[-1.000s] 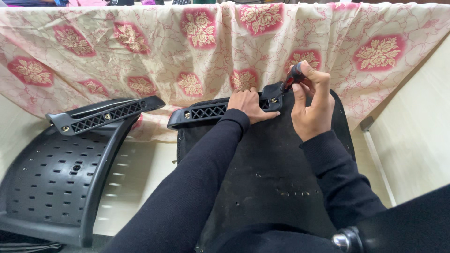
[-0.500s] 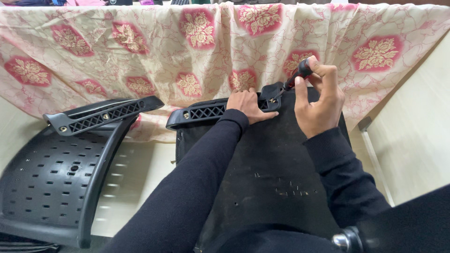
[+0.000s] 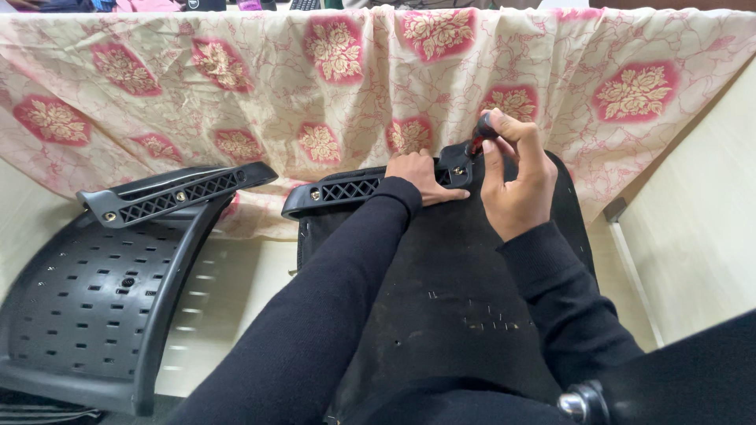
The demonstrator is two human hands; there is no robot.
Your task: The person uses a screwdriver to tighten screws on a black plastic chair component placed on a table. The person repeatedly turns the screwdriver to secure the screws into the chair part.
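Your left hand (image 3: 421, 175) flat on black bracket (image 3: 354, 189), fingers released. Your right hand (image 3: 516, 185) fingers clenched around screwdriver (image 3: 479, 135), tip at bracket end.

Matt black plastic armrest (image 3: 354, 189) & perforated seat shell (image 3: 87, 307); soft floral cloth (image 3: 315, 86).

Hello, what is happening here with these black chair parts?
A person in black sleeves works on a black chair part that lies in front of them. The left hand presses on the black plastic bracket along its top edge. The right hand holds a screwdriver upright at the bracket's right end. A second perforated chair part lies to the left, beside a table under a floral cloth.
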